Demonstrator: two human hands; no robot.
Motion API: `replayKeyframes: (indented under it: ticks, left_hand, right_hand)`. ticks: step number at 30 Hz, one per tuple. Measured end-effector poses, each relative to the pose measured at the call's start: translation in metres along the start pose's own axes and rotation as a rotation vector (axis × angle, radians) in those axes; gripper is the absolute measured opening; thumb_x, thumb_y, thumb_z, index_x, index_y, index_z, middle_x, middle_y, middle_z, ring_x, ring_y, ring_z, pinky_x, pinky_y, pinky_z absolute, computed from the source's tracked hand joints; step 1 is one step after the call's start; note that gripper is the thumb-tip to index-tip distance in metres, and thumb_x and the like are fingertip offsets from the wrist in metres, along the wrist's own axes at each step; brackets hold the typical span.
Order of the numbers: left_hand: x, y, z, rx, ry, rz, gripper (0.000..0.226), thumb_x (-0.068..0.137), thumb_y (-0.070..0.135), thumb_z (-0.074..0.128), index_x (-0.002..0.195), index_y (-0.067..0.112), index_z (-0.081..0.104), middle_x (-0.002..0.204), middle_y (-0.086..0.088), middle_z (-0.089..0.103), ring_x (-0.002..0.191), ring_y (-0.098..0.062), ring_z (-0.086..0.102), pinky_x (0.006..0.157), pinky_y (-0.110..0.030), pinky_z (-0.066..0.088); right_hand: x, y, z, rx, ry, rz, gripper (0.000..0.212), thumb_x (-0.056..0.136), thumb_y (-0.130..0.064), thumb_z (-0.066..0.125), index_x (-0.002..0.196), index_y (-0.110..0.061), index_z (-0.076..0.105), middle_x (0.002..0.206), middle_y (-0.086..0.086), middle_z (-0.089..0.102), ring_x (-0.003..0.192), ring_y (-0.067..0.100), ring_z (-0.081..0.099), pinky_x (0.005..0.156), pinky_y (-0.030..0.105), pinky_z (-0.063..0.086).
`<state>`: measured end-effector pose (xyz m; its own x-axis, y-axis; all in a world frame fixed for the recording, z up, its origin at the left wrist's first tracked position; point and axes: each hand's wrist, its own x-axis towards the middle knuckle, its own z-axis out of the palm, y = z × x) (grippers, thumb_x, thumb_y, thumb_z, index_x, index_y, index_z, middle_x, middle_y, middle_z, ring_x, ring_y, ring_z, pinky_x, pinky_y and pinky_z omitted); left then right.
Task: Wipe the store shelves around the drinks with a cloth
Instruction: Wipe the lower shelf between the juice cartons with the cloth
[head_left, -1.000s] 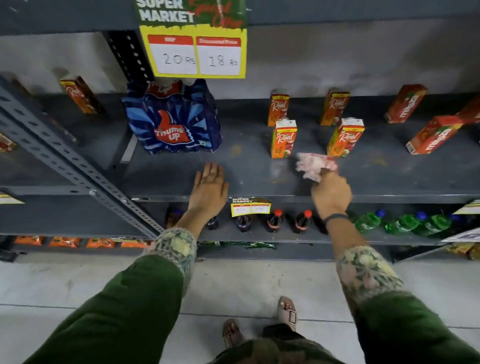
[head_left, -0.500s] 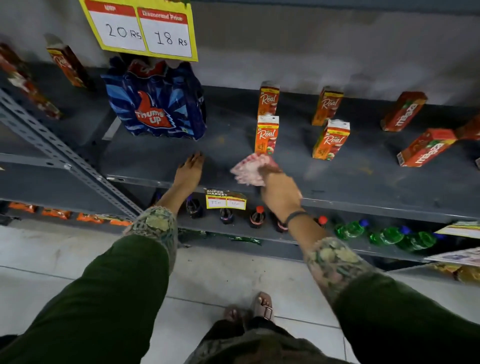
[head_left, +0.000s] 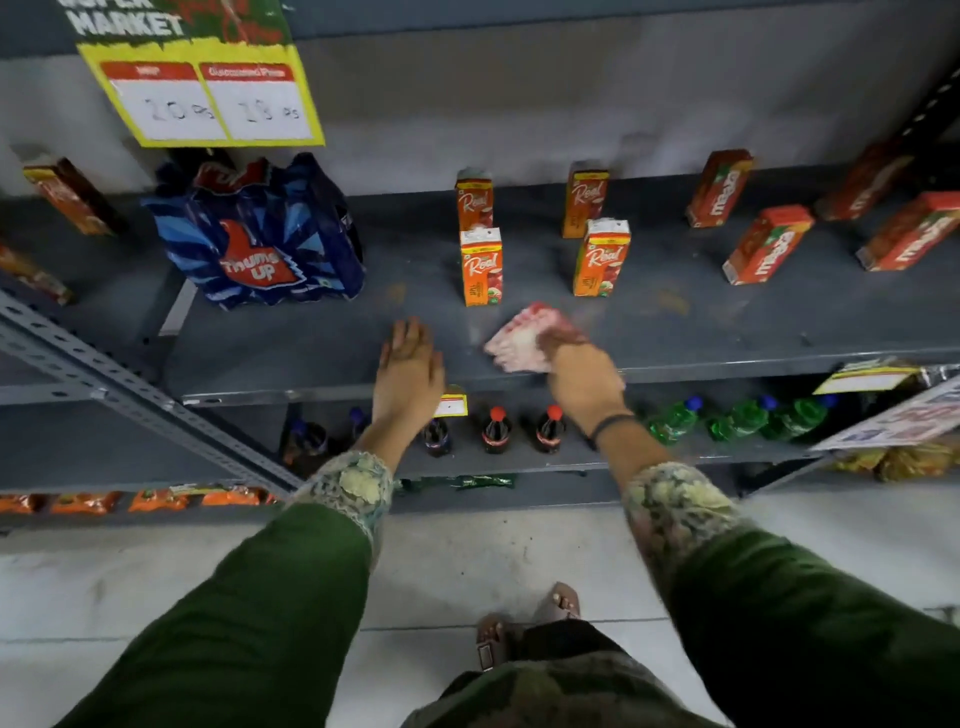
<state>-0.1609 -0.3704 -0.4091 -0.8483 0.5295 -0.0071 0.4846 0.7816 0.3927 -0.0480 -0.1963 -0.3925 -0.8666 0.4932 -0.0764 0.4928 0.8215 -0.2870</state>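
A pink and white cloth (head_left: 522, 339) lies on the grey metal shelf (head_left: 727, 332) near its front edge, with my right hand (head_left: 584, 382) shut on it. It sits just in front of two orange Real juice cartons (head_left: 481, 266) (head_left: 601, 264). My left hand (head_left: 408, 371) rests flat and open on the shelf to the left of the cloth. A blue Thums Up bottle pack (head_left: 260, 244) stands further left. Two more Real cartons (head_left: 474, 203) stand at the back.
Red Maaza cartons (head_left: 768, 244) stand to the right on the same shelf. A yellow price sign (head_left: 208, 98) hangs above. The shelf below holds dark cola bottles (head_left: 496, 431) and green bottles (head_left: 737, 421). A slotted steel upright (head_left: 130, 395) runs diagonally at left.
My right hand swept the cloth leftward along the shelf front, from before the right carton towards the left one. My left hand stayed flat on the shelf.
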Motion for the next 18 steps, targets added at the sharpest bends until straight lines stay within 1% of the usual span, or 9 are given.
replayKeyframes:
  ticks: [2,4,5,7,9,11,14,16,18]
  left_hand:
    - [-0.005,0.023,0.012,-0.018,-0.004,0.081,0.050,0.099,0.020,0.026,0.145,0.001,0.023,0.157,-0.015,0.015,0.147,-0.026,0.007,0.120,-0.039,0.007]
    - [-0.005,0.040,0.019,-0.054,-0.016,0.080,0.050,0.100,0.021,0.025,0.145,0.001,0.023,0.158,-0.014,0.014,0.147,-0.026,0.006,0.120,-0.037,0.005]
    - [-0.004,0.046,0.022,-0.053,-0.030,0.075,0.050,0.100,0.021,0.025,0.145,0.001,0.023,0.158,-0.015,0.013,0.147,-0.026,0.006,0.120,-0.037,0.005]
    - [0.000,0.056,0.027,-0.007,-0.076,0.070,0.052,0.100,0.024,0.024,0.145,-0.001,0.022,0.157,-0.017,0.012,0.147,-0.027,0.006,0.121,-0.038,0.008]
    - [0.004,0.069,0.032,0.055,-0.102,0.068,0.053,0.100,0.024,0.025,0.145,-0.003,0.020,0.157,-0.020,0.012,0.147,-0.031,0.007,0.121,-0.041,0.011]
    - [0.007,0.088,0.037,0.091,-0.118,0.061,0.054,0.099,0.025,0.026,0.144,-0.004,0.020,0.156,-0.022,0.013,0.146,-0.032,0.009,0.120,-0.042,0.013]
    - [0.009,0.122,0.050,0.148,-0.151,0.014,0.057,0.099,0.027,0.027,0.145,-0.004,0.015,0.157,-0.021,0.012,0.146,-0.032,0.009,0.119,-0.043,0.012]
    - [0.012,0.141,0.058,0.180,-0.179,-0.075,0.061,0.098,0.031,0.029,0.146,-0.002,0.010,0.158,-0.019,0.007,0.146,-0.032,0.006,0.119,-0.045,0.010]
    - [0.016,0.150,0.062,0.211,-0.188,-0.140,0.065,0.097,0.035,0.030,0.148,0.001,0.006,0.158,-0.017,0.002,0.147,-0.031,0.002,0.119,-0.046,0.008]
  right_hand:
    - [-0.009,-0.018,0.006,-0.017,-0.036,-0.137,0.049,0.086,0.003,0.042,0.132,-0.011,0.050,0.135,0.015,0.056,0.120,0.033,0.055,0.102,0.042,0.047]
    - [-0.027,-0.013,0.000,-0.011,-0.021,-0.164,0.051,0.088,0.002,0.040,0.138,-0.011,0.043,0.145,0.013,0.046,0.129,0.031,0.047,0.108,0.038,0.038]
    - [-0.036,0.003,-0.005,-0.004,0.018,-0.112,0.050,0.089,0.001,0.041,0.137,-0.011,0.045,0.143,0.014,0.047,0.129,0.031,0.047,0.107,0.037,0.038]
    - [-0.052,0.049,-0.015,-0.026,0.117,0.084,0.044,0.086,0.004,0.043,0.127,-0.010,0.054,0.129,0.017,0.060,0.119,0.034,0.056,0.097,0.040,0.047]
    - [-0.050,0.102,-0.029,-0.011,0.206,0.278,0.042,0.084,0.007,0.043,0.119,-0.009,0.059,0.119,0.021,0.065,0.109,0.037,0.061,0.089,0.043,0.051]
    - [-0.033,0.139,-0.040,0.028,0.220,0.354,0.039,0.083,0.008,0.044,0.116,-0.005,0.060,0.115,0.027,0.065,0.105,0.043,0.061,0.088,0.047,0.051]
    - [-0.007,0.138,-0.048,0.007,0.107,0.201,0.038,0.083,0.004,0.045,0.116,-0.005,0.061,0.112,0.026,0.067,0.104,0.043,0.063,0.090,0.048,0.053]
    - [-0.009,0.123,-0.044,-0.040,-0.004,0.003,0.041,0.085,0.001,0.044,0.123,-0.009,0.057,0.121,0.022,0.064,0.111,0.039,0.060,0.094,0.045,0.051]
    - [-0.029,0.128,-0.040,-0.058,-0.033,-0.144,0.046,0.087,0.000,0.043,0.131,-0.013,0.050,0.134,0.017,0.056,0.119,0.035,0.055,0.098,0.043,0.048]
